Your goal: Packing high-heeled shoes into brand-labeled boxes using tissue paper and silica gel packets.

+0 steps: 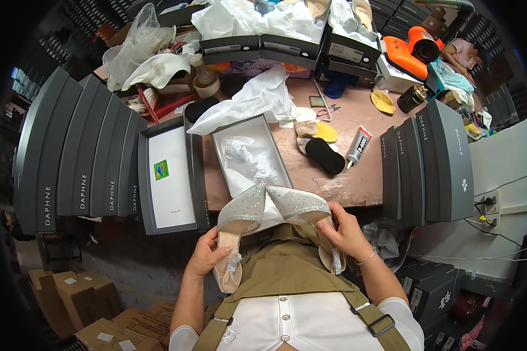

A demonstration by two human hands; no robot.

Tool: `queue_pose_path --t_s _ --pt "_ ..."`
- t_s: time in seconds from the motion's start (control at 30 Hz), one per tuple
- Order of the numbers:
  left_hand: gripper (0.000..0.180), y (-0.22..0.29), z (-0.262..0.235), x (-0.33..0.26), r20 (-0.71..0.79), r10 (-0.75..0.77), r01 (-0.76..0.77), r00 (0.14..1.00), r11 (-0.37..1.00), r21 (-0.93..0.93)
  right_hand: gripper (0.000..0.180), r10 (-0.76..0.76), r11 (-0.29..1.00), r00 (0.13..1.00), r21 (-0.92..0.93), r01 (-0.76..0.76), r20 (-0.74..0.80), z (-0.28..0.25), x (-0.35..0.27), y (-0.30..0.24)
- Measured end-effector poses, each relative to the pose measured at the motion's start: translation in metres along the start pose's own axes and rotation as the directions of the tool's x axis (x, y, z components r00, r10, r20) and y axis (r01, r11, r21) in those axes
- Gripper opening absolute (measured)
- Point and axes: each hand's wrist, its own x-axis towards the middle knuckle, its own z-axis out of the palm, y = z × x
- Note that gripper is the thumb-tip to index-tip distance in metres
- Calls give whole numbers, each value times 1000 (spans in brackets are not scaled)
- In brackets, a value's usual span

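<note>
I see left hand point(208, 254) grasping 1 silver pointed shoe point(237, 225) | right hand point(345, 234) grasping its mate point(304, 213), both at near counter point(328, 181) edge | open box point(249, 155) with tissue lies just beyond, no shoe inside yet | lid point(168, 175) left of it

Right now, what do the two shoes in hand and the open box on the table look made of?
The shoes: uppers look like silver glitter or rhinestone-studded fabric, judging by a sparkly speckled surface; insoles look like smooth beige leather or synthetic, can't tell which. The left hand and the right hand each hold one. The open box: seemingly rigid grey cardboard, matte, with crisp folded walls, lined with crinkled white tissue paper.
</note>
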Motion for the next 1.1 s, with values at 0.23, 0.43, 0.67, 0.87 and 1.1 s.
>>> queue_pose_path --t_s 0.23,0.43,0.67,0.87,1.1 --pt "51 4 -5 -3 3 31 -31 1000 995 96 39 -74 997 996 -2 74 -46 -2 -2 8" --pt "50 5 -4 -4 -6 26 -25 1000 995 101 40 -125 992 991 13 126 -50 0 -1 14" --pt "39 22 6 13 136 -196 221 971 953 -205 30 92 800 911 516 -308 401 2 19 -1" --pt "42 -18 48 43 546 -12 466 838 538 -703 31 29 382 771 706 -597 636 32 32 -2" --pt "28 -20 93 59 602 412 569 684 214 -794 45 81 344 966 903 -259 246 8 41 -1"
